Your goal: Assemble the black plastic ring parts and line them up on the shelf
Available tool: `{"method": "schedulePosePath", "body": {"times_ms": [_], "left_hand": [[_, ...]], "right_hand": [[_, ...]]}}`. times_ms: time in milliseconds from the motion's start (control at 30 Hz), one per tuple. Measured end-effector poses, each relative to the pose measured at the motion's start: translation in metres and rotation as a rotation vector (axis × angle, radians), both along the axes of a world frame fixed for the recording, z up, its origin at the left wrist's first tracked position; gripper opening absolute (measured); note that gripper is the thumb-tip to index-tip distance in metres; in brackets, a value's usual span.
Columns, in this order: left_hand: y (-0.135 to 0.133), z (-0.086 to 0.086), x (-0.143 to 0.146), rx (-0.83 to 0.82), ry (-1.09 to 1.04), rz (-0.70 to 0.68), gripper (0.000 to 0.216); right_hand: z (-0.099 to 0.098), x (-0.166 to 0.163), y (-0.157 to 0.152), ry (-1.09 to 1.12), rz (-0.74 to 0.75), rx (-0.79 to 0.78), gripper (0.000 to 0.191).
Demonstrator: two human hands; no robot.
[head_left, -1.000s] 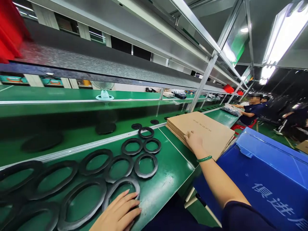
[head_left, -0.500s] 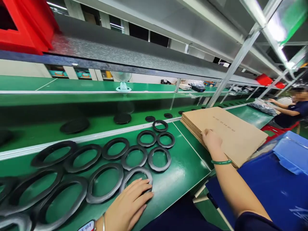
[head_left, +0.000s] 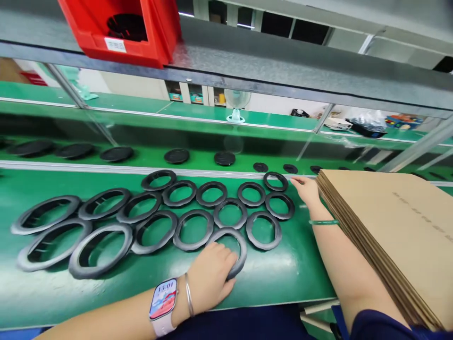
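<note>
Several black rubber rings (head_left: 193, 229) lie in rows on the green bench (head_left: 283, 278). My left hand (head_left: 212, 274), with a watch and bracelet at the wrist, rests flat on the nearest ring (head_left: 236, 246) at the front. My right hand (head_left: 307, 191), a green bangle on its wrist, lies open on the bench between the rightmost rings (head_left: 279, 205) and the left edge of a stack of flat brown cardboard sheets (head_left: 396, 226). Its fingers point toward the back rail, close to the small ring (head_left: 275, 181).
A red bin (head_left: 123, 28) sits on the grey shelf overhead. Behind a metal rail, black discs (head_left: 177, 156) ride a lower green belt. A small fan (head_left: 236, 101) stands on the far bench, with bags and clutter at far right.
The view has swung left and down. My right hand has left the top of the cardboard stack and now lies on the bench beside the rings. My left hand stays on the front ring.
</note>
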State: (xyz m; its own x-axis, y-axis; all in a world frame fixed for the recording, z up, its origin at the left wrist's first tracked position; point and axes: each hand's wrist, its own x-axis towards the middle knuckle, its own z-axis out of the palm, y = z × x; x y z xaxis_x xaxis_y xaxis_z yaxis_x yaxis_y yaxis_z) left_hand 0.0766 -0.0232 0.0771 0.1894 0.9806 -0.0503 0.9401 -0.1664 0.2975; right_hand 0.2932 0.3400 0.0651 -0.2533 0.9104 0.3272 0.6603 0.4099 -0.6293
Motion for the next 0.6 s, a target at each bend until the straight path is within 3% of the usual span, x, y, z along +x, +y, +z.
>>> {"method": "schedulePosePath", "body": {"times_ms": [167, 333, 467, 600], "left_hand": [[0.007, 0.008, 0.004, -0.113, 0.012, 0.040, 0.013], [0.009, 0.020, -0.006, -0.176, -0.109, 0.000, 0.033], [0.028, 0.019, -0.029, 0.061, -0.163, -0.033, 0.010], [0.058, -0.003, -0.064, 0.345, -0.007, -0.014, 0.033]], "right_hand": [[-0.024, 0.007, 0.009, 0.017, 0.013, 0.028, 0.020], [-0.021, 0.003, 0.006, -0.016, 0.022, 0.077, 0.021], [-0.006, -0.035, 0.019, -0.110, 0.116, 0.096, 0.014], [0.004, -0.091, 0.048, -0.240, 0.211, 0.078, 0.013]]}}
